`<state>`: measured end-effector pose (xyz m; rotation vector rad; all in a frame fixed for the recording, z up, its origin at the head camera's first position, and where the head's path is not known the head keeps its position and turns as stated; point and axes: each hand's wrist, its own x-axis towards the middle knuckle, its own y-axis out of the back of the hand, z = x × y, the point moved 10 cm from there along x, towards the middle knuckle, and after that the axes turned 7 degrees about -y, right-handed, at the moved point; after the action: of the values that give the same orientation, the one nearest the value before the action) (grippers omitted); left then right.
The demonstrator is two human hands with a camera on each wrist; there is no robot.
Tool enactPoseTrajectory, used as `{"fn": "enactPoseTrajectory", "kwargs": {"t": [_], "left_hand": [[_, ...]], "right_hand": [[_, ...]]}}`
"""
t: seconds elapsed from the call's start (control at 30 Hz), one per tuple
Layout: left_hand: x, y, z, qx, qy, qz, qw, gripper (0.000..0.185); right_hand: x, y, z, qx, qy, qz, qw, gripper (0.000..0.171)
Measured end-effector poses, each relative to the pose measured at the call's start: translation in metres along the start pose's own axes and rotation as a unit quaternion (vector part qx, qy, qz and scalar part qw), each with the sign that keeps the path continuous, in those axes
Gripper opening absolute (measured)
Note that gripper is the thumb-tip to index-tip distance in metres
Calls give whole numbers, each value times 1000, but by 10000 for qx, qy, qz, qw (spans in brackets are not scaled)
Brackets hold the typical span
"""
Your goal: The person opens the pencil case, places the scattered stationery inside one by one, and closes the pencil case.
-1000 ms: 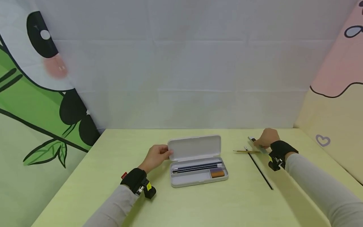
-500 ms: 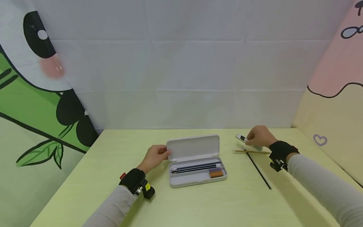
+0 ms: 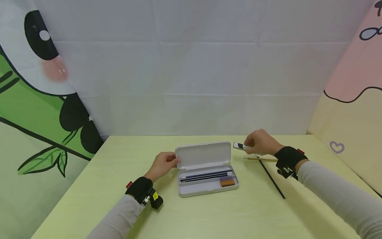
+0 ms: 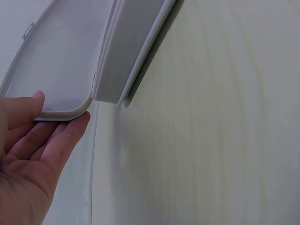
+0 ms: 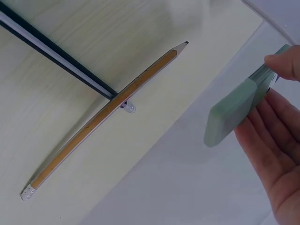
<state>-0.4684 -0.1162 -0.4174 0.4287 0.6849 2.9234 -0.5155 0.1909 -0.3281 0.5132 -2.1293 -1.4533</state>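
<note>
Right grip (image 3: 259,142) pinching pale green eraser (image 5: 234,110), black-and-white sleeve end

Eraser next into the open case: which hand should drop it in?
Right. The right hand already pinches the eraser just beside the pencil case, while the left hand grips the lid.

The open case (image 3: 206,172) sits mid-table (image 3: 119,205), with a pencil (image 3: 259,159) and pen (image 3: 273,182) lying crossed to its right.

bright, even light | soft shadows | sharp focus | wide-angle edges
</note>
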Motion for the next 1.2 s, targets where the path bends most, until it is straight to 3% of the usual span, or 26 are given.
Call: {"fn": "enactPoseTrajectory", "kwargs": {"t": [0.47, 0.97, 1.2], "left_hand": [[1, 2, 3, -7, 20, -54, 10000, 29], [3, 2, 1, 53, 99, -36, 9999, 28], [1, 0, -4, 2, 310, -19, 9995, 29]], "right_hand": [[2, -12, -24, 43, 706, -384, 9968, 10], [11, -27, -59, 44, 706, -625, 9955, 12], [14, -40, -78, 140, 738, -796, 9940, 11]]}}
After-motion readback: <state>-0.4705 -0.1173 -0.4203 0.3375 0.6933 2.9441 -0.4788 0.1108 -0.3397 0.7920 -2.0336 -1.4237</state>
